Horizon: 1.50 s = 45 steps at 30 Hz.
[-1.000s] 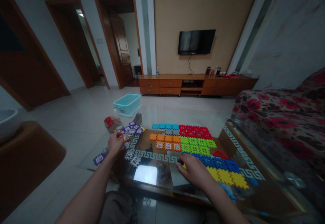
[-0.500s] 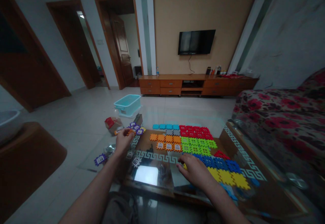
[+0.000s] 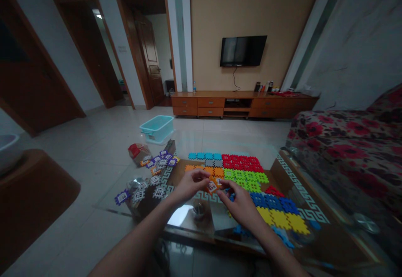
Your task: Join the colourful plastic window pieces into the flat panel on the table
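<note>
My left hand (image 3: 194, 184) pinches an orange interlocking tile (image 3: 212, 185) with a white window insert, held above the glass table. My right hand (image 3: 238, 198) meets the tile's right edge with thumb and index finger, its other fingers curled. Just behind the hands lie rows of orange tiles (image 3: 219, 172), partly hidden by my left hand. Light green tiles (image 3: 251, 185), blue tiles (image 3: 272, 201) and yellow tiles (image 3: 284, 218) lie joined beside my right hand. A loose heap of purple and white window tiles (image 3: 162, 160) lies at the table's left.
Red tiles (image 3: 242, 162) and light blue tiles (image 3: 204, 156) form the far rows on the glass table (image 3: 194, 222). A turquoise plastic bin (image 3: 158, 129) stands beyond, near a red and brown bag (image 3: 138, 153). A floral sofa (image 3: 339, 139) borders the right side.
My left hand has moved right from the heap, bringing an orange window tile to my right hand. White window tiles on the left, earlier behind my arm, now show.
</note>
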{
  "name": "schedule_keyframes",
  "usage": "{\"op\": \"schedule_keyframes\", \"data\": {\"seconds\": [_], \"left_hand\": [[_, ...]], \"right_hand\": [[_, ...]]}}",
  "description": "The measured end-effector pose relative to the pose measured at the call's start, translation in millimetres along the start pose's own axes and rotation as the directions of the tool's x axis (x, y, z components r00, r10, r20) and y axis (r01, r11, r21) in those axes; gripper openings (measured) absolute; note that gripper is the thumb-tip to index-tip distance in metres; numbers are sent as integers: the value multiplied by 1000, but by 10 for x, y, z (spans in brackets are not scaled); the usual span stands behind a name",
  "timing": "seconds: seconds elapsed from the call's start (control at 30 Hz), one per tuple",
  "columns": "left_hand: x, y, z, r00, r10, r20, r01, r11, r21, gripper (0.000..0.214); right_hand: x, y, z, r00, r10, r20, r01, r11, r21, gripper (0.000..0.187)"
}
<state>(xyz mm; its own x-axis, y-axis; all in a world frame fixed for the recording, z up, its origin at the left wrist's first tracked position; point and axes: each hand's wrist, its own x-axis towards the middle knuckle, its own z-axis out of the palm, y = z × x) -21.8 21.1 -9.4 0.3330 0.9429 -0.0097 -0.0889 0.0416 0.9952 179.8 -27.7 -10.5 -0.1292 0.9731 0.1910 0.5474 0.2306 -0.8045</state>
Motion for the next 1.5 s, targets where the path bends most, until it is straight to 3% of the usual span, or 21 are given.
{"op": "schedule_keyframes", "data": {"seconds": [0.1, 0.2, 0.4, 0.5, 0.63, 0.77, 0.93, 1.07, 1.2, 1.5], "left_hand": [[-56, -29, 96, 989, 2, 149, 0, 1000, -14, 34], [-93, -45, 129, 977, -1, 215, 7, 1000, -28, 35], [-39, -57, 49, 985, 36, 169, -54, 993, 105, 33], [35, -66, -143, 996, 77, 51, -88, 957, 276, 33], [95, -97, -623, 945, 264, -196, -58, 721, 691, 25], [66, -187, -1195, 925, 349, -152, 17, 363, 932, 19], [1, -404, -1670, 788, 430, -440, 405, 176, 897, 20], [-25, -585, -1830, 713, 399, -577, 585, 116, 803, 46], [-30, -666, -1913, 706, 343, -620, 626, 106, 772, 63], [6, -653, -1878, 719, 329, -611, 628, 67, 775, 63]], "right_hand": [[14, -13, -6, 999, 28, 47, -33, 992, 124, 30], [20, -9, -14, 994, 40, 102, -55, 987, 149, 24], [16, -34, -29, 990, 55, 131, -70, 991, 116, 26], [15, -32, -42, 992, 52, 112, -59, 996, 59, 29], [17, -22, -60, 994, 55, 97, -57, 998, 25, 32], [12, -27, -60, 996, 51, 79, -52, 999, 13, 30], [7, -29, -53, 997, 45, 63, -47, 999, 23, 29], [8, -34, -72, 995, 63, 81, -66, 997, 34, 30], [8, -33, -84, 994, 64, 85, -68, 997, 41, 29], [10, -7, -57, 995, 69, 75, -70, 997, 20, 27]]}}
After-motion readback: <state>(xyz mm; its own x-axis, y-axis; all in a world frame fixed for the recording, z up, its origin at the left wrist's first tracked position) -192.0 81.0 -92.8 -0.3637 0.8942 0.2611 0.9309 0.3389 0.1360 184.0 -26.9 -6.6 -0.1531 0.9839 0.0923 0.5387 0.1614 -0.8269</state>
